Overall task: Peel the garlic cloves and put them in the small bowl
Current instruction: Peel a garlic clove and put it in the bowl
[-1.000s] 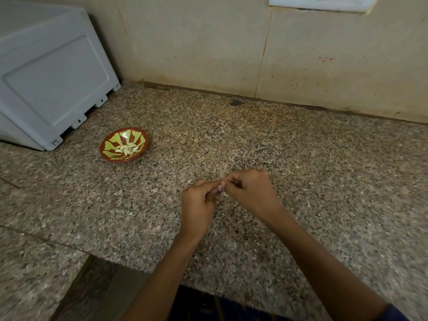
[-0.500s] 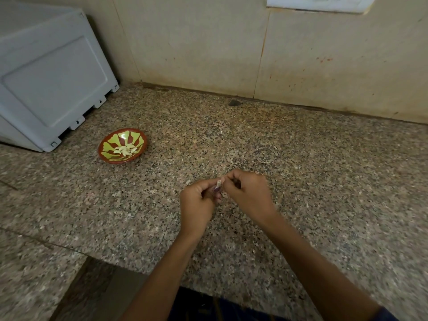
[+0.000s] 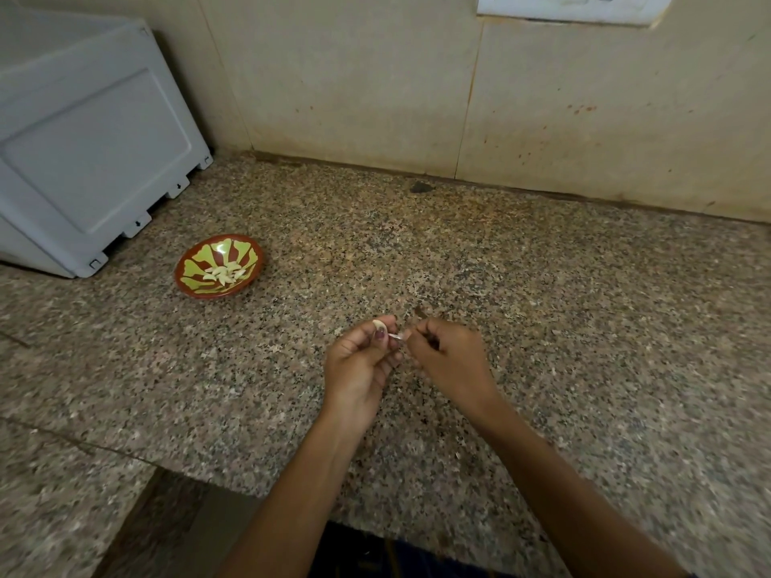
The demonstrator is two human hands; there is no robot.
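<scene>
Above the middle of the speckled granite worktop (image 3: 542, 327), both hands are raised close together over the near edge. The left hand (image 3: 361, 365) pinches a pale garlic clove (image 3: 379, 326) between thumb and fingertips; the clove appears largely bare. The right hand (image 3: 448, 360) has its fingers curled and pinches a thin strip of skin (image 3: 396, 336) that bridges the short gap between the hands. The small bowl (image 3: 218, 265), red-brown with a green pattern, stands well apart to the left, near a grey appliance (image 3: 83, 152), and already holds several peeled cloves (image 3: 223, 274). Judgement: the clove is light, firm and likely slick once bared, so it is best held across its flat sides rather than by the tapered ends. The skin looks papery and prone to tearing, and should be taken at its loose edge. Whether any skin remains on the hidden side cannot be told.
</scene>
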